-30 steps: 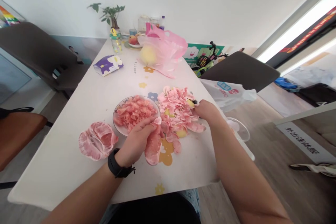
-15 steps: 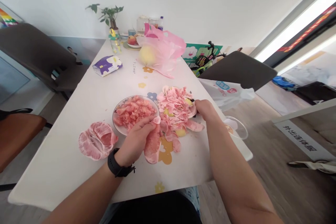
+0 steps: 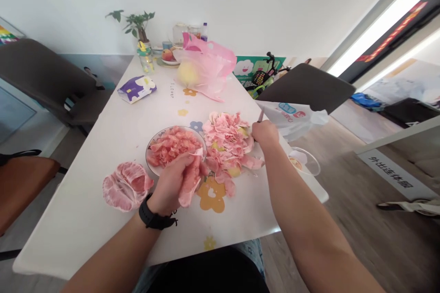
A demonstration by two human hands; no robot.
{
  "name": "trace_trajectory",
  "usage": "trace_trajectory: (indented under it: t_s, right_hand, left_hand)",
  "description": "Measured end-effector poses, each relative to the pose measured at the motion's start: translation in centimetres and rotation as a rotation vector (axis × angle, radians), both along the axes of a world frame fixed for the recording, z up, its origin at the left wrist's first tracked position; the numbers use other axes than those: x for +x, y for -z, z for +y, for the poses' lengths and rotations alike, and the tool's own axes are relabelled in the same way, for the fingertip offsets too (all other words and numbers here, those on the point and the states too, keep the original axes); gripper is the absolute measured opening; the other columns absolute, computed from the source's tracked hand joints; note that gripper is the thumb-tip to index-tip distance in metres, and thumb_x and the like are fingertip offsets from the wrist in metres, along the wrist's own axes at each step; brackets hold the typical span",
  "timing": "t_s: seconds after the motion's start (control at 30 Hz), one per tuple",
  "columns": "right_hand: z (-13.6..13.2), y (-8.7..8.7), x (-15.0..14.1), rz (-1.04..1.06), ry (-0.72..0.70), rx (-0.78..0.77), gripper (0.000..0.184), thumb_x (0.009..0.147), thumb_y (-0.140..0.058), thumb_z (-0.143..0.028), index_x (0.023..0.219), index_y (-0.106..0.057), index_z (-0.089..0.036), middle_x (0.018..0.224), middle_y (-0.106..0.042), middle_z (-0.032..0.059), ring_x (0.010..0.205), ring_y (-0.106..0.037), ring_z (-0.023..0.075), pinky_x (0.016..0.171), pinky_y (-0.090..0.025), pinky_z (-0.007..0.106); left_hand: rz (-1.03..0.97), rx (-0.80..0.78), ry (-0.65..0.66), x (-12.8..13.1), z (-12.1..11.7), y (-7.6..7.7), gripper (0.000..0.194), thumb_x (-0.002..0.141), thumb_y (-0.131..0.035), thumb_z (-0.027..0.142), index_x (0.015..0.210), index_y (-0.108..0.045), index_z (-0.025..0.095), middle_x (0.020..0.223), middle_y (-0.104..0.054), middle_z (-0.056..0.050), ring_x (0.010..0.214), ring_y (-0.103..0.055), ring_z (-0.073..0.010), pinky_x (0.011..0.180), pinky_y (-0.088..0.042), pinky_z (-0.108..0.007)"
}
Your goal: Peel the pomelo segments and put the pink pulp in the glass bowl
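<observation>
My left hand [image 3: 176, 178], with a black watch on the wrist, is closed around a pomelo segment [image 3: 190, 181] with its pink flesh bared, over the front edge of a plate [image 3: 148, 150]. Peeled pomelo pulp [image 3: 175, 144] is heaped on that plate. Right of the plate lies a pile of pink pomelo membranes and peel scraps [image 3: 228, 135]. At the pile's right edge my right hand [image 3: 266, 133] is closed on a slim, pointed tool that looks like a small knife [image 3: 261, 115]; the fingers hide much of it. A partly peeled pomelo piece [image 3: 125, 187] rests left of my left hand.
A pink plastic bag [image 3: 220, 62] with a whole yellow pomelo [image 3: 188, 73] stands farther back. Near it are a purple tissue pack [image 3: 136, 89], a bottle [image 3: 146, 60] and a fruit plate [image 3: 170, 62]. A white bag [image 3: 292, 121] hangs at the right edge, above a clear container [image 3: 311, 162].
My right hand has picked up the small knife from beside the membrane pile, and its tip now points up. My left hand has shifted slightly left and tilted the pomelo segment.
</observation>
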State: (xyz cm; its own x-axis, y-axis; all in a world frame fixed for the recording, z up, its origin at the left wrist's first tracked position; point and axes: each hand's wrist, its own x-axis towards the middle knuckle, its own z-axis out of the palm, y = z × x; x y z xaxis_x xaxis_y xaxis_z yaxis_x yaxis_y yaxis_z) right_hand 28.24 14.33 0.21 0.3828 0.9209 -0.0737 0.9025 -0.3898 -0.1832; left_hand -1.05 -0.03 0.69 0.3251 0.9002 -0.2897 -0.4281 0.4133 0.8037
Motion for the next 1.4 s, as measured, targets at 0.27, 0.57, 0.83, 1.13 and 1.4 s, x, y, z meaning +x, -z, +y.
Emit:
trace_trajectory:
  t_s: [0.27,0.57,0.83,1.13,1.4]
  right_hand:
    - [-9.7,-3.7,-5.5,0.322,-0.127,0.301,0.035,0.112,-0.033,-0.041,0.109,-0.06,-0.019,0.096,-0.073,0.0163,0.09,-0.07,0.0295,0.079,-0.049,0.037]
    - [-19.2,-4.4,-9.4,1.236,-0.387,-0.3,0.053,0.105,-0.045,-0.071,0.084,-0.047,-0.023,0.072,-0.052,-0.003,0.058,-0.043,0.0095,0.051,-0.035,0.022]
    - [-18.8,-5.2,-8.9,1.335,-0.314,-0.436,0.048,0.104,-0.05,-0.068,0.094,-0.053,-0.022,0.067,-0.048,-0.007,0.048,-0.035,0.0054,0.041,-0.024,0.018]
    - [-19.5,-4.4,-9.9,1.591,-0.237,-0.449,0.045,0.1,-0.055,-0.069,0.097,-0.052,-0.024,0.064,-0.048,-0.0095,0.038,-0.031,0.0042,0.033,-0.024,0.018]
    - [-20.6,-3.7,-11.9,1.519,-0.21,-0.311,0.05,0.1,-0.055,-0.071,0.085,-0.044,-0.025,0.065,-0.046,-0.0086,0.044,-0.034,0.005,0.038,-0.024,0.018]
  left_hand:
    - [-0.005,-0.057,-0.101,0.0,0.2,-0.4,0.024,0.089,-0.064,0.039,0.079,-0.061,0.018,0.083,-0.073,-0.006,0.058,-0.057,-0.012,0.052,-0.042,-0.025]
    - [0.304,0.004,-0.432,0.0,0.3,-1.2,0.011,0.082,-0.073,0.029,0.089,-0.072,0.021,0.118,-0.078,-0.009,0.122,-0.068,-0.0289,0.092,-0.057,-0.033]
    - [0.354,0.034,-0.428,-0.1,0.4,-0.1,0.027,0.092,-0.067,0.034,0.116,-0.077,0.025,0.129,-0.078,-0.005,0.126,-0.069,-0.0266,0.107,-0.053,-0.036]
    - [0.49,0.215,-0.464,0.1,0.1,0.6,0.031,0.097,-0.069,0.046,0.123,-0.075,0.029,0.12,-0.078,-0.003,0.118,-0.068,-0.024,0.103,-0.051,-0.032]
    - [0.528,0.264,-0.474,0.1,0.0,0.6,0.032,0.094,-0.073,0.04,0.124,-0.071,0.028,0.111,-0.075,-0.003,0.109,-0.069,-0.0226,0.095,-0.054,-0.03]
